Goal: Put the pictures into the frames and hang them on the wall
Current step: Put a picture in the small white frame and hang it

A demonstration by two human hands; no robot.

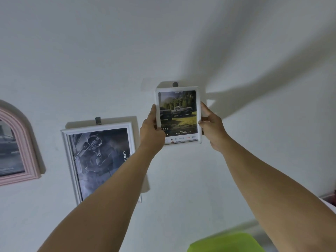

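A small white frame (179, 115) with a picture of trucks in a forest is held flat against the white wall (181, 42). Its top edge sits just under a round grey hook (175, 84). My left hand (151, 128) grips the frame's left edge, thumb over the front. My right hand (211, 124) grips its right edge. Both arms reach up from below.
A larger white frame (99, 160) with a dark car-interior picture hangs from a grey hook (98, 120) to the lower left, partly behind my left forearm. A pink arched frame (18, 146) hangs at the far left. A lime-green object (225, 242) lies at the bottom edge.
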